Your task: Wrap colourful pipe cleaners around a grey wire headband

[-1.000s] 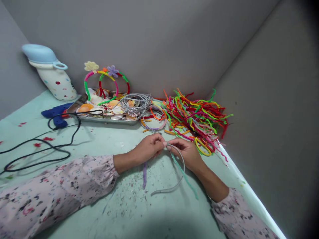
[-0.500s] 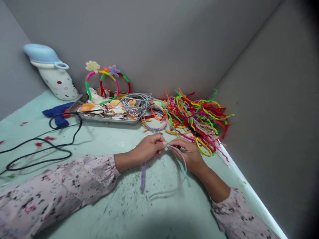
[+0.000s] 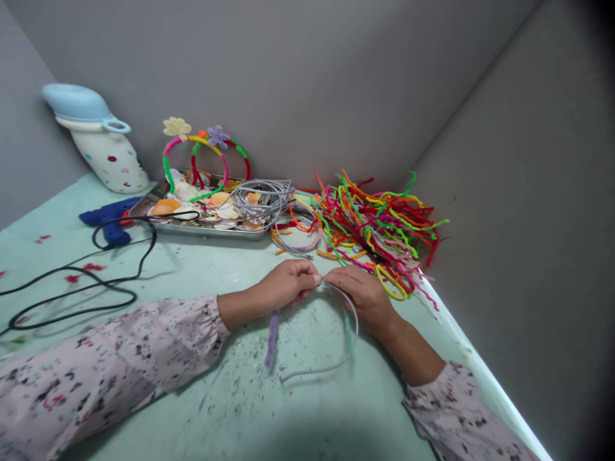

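Note:
My left hand (image 3: 292,285) is closed, its thumb and fingertips pinching one end of a thin grey wire (image 3: 356,325). The wire arcs down to the right and curls back left to a free end above the table. My right hand (image 3: 364,298) is closed beside it, fingertips nearly meeting the left ones, where a mint-green pipe cleaner (image 3: 348,328) meets the wire. Part of that pipe cleaner hangs behind the wire, mostly hidden by the right hand. Below my left hand a purple pipe cleaner (image 3: 271,342) sticks out; its upper end is hidden.
A metal tray (image 3: 206,233) of shells holds two decorated hoops (image 3: 166,166) and a grey wire coil (image 3: 266,198). Right of it lie a wrapped ring (image 3: 314,240) and piled pipe cleaners (image 3: 379,221). A blue glue gun (image 3: 113,221), black cord (image 3: 77,309) and bottle (image 3: 108,153) are left.
My right hand has turned slightly, its fingers now straighter and closer together. The mint-green tail has swung left behind the wire, and the wire's free end has shifted a little left.

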Tool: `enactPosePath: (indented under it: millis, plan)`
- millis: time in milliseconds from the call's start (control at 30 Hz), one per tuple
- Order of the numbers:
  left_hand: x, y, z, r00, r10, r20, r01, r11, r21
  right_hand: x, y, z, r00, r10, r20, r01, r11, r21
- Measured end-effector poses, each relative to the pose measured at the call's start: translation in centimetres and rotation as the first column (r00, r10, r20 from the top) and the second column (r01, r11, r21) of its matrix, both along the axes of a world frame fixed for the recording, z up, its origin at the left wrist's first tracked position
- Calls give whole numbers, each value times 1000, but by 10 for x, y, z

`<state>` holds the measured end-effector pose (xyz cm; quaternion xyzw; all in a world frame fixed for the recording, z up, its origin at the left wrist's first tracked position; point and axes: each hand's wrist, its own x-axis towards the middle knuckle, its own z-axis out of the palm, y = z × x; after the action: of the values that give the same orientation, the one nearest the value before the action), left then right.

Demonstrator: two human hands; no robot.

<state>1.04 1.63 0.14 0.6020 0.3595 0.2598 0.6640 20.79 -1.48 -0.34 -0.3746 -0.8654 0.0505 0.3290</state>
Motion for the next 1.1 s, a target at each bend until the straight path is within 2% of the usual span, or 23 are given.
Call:
enactPosePath:
  millis: [133,267,467,567,633,700,800,867,933,1100]
  plan:
    - [-1,1,1,1000,-24,-1,24,1000,2,1,0,0,997,-22,68,15,995,103]
    - [0,1,0,999,-25,22,25,1000,14,0,1,1,995,-72,72,61,987,146]
    - [0,-1,5,1000,3,-22,-3,1000,-14,0,2,-2,988,-146,42,141,984,110]
    - [0,-2,7,999,37,4,-37,999,-19,-1,1,-2,985,-164,-48,167,983,71]
    - [0,-3,8,996,79,31,-78,997,-26,-3,0,0,961,-234,-151,238,971,10]
    - [1,-3,8,991,122,47,-120,992,-36,-6,-2,3,908,-334,-251,313,942,-123]
    - [2,-3,8,985,157,69,-154,987,-48,-11,-4,8,863,-389,-323,246,881,-404]
    - [2,-2,7,985,152,77,-149,988,-46,-14,-6,9,862,-383,-333,167,833,-527]
    - [2,-1,6,987,140,74,-137,990,-38,-18,-7,10,865,-379,-330,124,797,-592]
    - [1,-2,5,990,132,53,-131,991,-21,-23,-7,10,846,-403,-348,84,746,-661]
